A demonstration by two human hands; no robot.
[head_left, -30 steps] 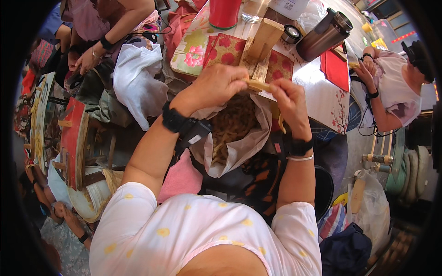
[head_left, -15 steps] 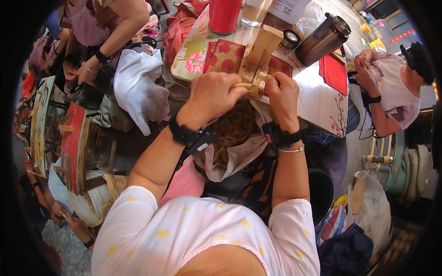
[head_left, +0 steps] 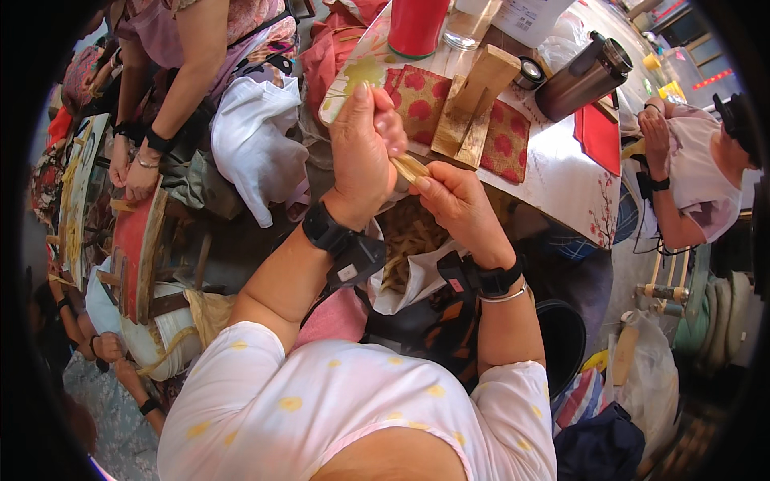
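Flower-printed surface [head_left: 553, 178] beside me — by its near edge, the left hand [head_left: 362, 148] clasps a pale strip [head_left: 411, 169], the right hand [head_left: 461, 204] pinching its other end.

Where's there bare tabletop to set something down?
Bare tabletop lies between the spotted cloth and the flat red item, nearer than the flask. Crowded: the far side, with red canister, clear jar and white jug; the wooden block occupies the cloth.

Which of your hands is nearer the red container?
Left. The left hand is on the near side of the red container, slightly to its left; the right hand is farther back, slightly to its right.
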